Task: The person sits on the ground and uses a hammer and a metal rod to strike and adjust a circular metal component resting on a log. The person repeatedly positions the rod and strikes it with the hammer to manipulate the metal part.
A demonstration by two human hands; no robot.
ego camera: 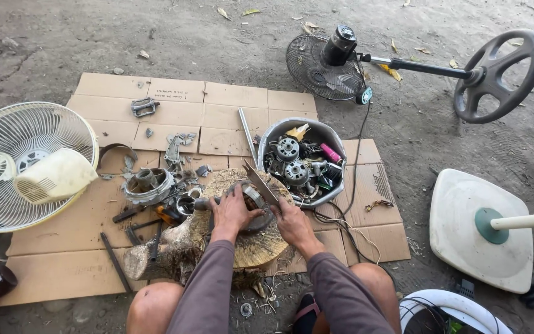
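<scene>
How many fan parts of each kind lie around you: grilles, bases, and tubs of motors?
Grilles: 2, white and black
Bases: 2, black round and white square
Tubs of motors: 1
Total: 5

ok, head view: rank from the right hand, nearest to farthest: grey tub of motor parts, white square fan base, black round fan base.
From the right hand:
1. Grey tub of motor parts, just beyond the hand, up and to its right.
2. White square fan base, far out to the right on the dirt.
3. Black round fan base, farthest, upper right at the pole's end.
</scene>
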